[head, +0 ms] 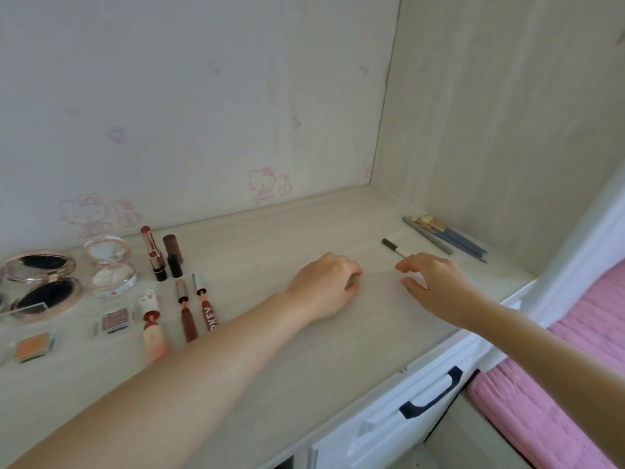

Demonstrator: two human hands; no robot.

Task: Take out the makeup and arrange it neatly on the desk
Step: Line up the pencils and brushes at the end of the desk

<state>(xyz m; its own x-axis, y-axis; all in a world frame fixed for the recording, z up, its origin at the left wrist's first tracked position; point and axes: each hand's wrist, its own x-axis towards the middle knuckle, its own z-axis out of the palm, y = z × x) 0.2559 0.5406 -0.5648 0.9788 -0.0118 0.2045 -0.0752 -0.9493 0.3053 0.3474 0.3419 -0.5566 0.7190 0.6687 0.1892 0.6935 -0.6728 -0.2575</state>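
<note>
Makeup lies in rows at the left of the pale wooden desk (270, 350): an open mirror compact (40, 282), a pink blush compact (110, 265), two upright lipsticks (154, 253), two opened lip glosses (186, 313), a cat-paw tube (152, 323) and two small eyeshadow pans (115, 321). A slim black-and-white liner pen (394, 248) lies at the right. My right hand (436, 282) hovers just in front of the pen's white end, fingers relaxed and spread, holding nothing. My left hand (324, 286) rests on the desk's middle with fingers loosely curled and nothing visible in it.
Several blue-handled brushes (446, 236) lie by the right side wall. A patterned wall closes the back. Below the desk's front edge is a white drawer with a dark handle (433, 394). Pink bedding (558, 367) sits to the lower right.
</note>
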